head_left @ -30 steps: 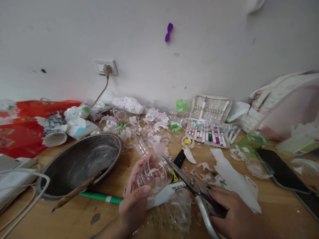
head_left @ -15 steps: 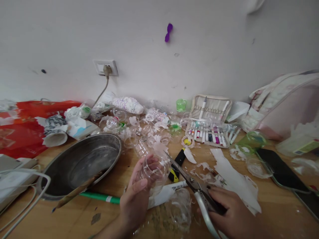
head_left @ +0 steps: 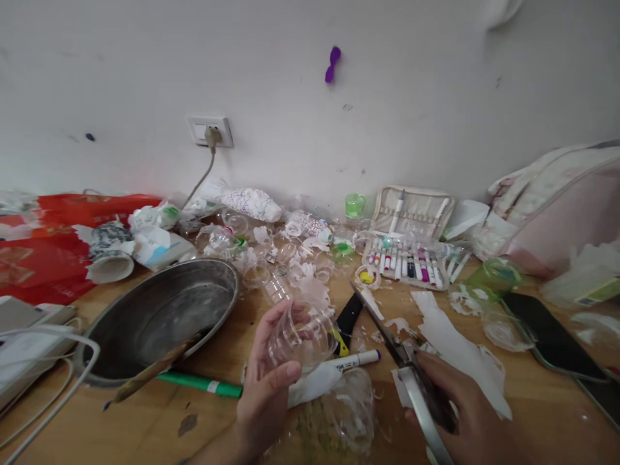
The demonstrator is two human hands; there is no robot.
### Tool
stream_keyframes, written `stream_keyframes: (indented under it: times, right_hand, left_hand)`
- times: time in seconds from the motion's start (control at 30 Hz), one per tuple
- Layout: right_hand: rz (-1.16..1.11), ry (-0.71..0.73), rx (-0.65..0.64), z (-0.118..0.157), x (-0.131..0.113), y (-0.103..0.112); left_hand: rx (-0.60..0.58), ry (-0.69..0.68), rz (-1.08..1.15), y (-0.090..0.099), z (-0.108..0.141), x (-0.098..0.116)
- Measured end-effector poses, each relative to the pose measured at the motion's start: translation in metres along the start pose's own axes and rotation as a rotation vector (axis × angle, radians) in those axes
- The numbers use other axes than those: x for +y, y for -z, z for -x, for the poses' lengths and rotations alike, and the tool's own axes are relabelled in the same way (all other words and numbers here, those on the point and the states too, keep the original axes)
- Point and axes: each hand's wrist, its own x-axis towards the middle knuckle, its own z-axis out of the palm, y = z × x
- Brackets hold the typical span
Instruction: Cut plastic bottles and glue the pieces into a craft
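Wooden counter (head_left: pixel 145 436), absolute mess. Head view: left hand (head_left: pixel 264 394) has fingers cupped round clear plastic piece (head_left: pixel 303 336), held above clutter. Right hand (head_left: pixel 465 400), fingers wrapped on scissors (head_left: pixel 398 352), blades apart from plastic. Loads of scraps lying about, white strip (head_left: pixel 448 336) too, so plenty cut already, I reckon. Held piece looks roundish; can't tell how much cutting's left.

A pale grey-white wall (head_left: pixel 271 77) fills the far side, dotted with small dark marks, a purple patch (head_left: pixel 332 64) stuck high near its middle. Left of centre, a white socket (head_left: pixel 197 131) holds a plug (head_left: pixel 213 136) with its cord hanging down. The wooden worktop (head_left: pixel 145 429) is light brown and stained; the light is soft and dim.
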Motion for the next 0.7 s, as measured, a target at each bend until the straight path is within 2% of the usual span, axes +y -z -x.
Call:
stream_keyframes:
  times: [0.13, 0.23, 0.37, 0.47, 0.57, 0.7]
  right_hand:
    - [0.129, 0.045, 0.045, 0.003, 0.003, 0.0]
    - [0.196, 0.02, -0.007, 0.006, 0.005, -0.001]
    - [0.248, -0.212, -0.191, 0.005, 0.003, -0.001]
    - [0.126, -0.334, -0.246, -0.001, -0.004, 0.004]
    - [0.031, -0.289, -0.222, -0.005, -0.007, 0.005]
    - [0.134, -0.18, -0.189, -0.005, -0.001, 0.0]
  left_hand:
    - [-0.05, -0.088, -0.108, 0.004, 0.003, 0.0]
    - [-0.075, -0.103, -0.147, 0.007, 0.003, -0.001]
    - [-0.064, -0.096, -0.155, 0.008, 0.003, -0.002]
    - [-0.063, -0.091, -0.144, 0.006, 0.004, -0.001]
    - [-0.05, -0.083, -0.126, 0.003, 0.004, 0.001]
    - [-0.038, -0.074, -0.116, 0.001, 0.004, 0.002]
